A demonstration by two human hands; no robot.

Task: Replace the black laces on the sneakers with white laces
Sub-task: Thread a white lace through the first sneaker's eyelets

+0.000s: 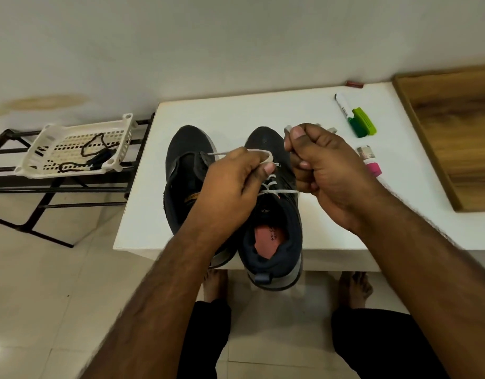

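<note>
Far left, at 9 o'clock of the table: white basket (71,144) on a black rack (22,184), black laces (96,153) lying loose in it, well apart from the shoes. So old laces look already out, at least for one shoe, likely both; can't count them.

Left sneaker (185,170) on the white table (235,113), toe pointing to 12 o'clock, heel toward the person at 6, long axis running 12–6. A strand of white lace (268,187) runs across toward its eyelet area at about 10 o'clock of the left hand; whether this shoe is laced at all can't tell, the forearm covers most of it.

Left hand (230,187), fingers curled, thumb and forefinger pinching a loop of the white lace above the shoes.

Right sneaker (274,222), just beside the left one, same heading: toe 12, heel 6, heel hanging over the table edge. White crossings visible over the tongue, so threading looks mostly done here. Judgement: tightening or starting the knot; tying left, plus checking the other shoe.

Right hand (320,170), closed fist gripping the other lace end, tip poking out at 12 o'clock.

At 2–3 o'clock: marker (343,103), green highlighter (363,123), pink-capped tube (371,164), wooden tray (454,132).
</note>
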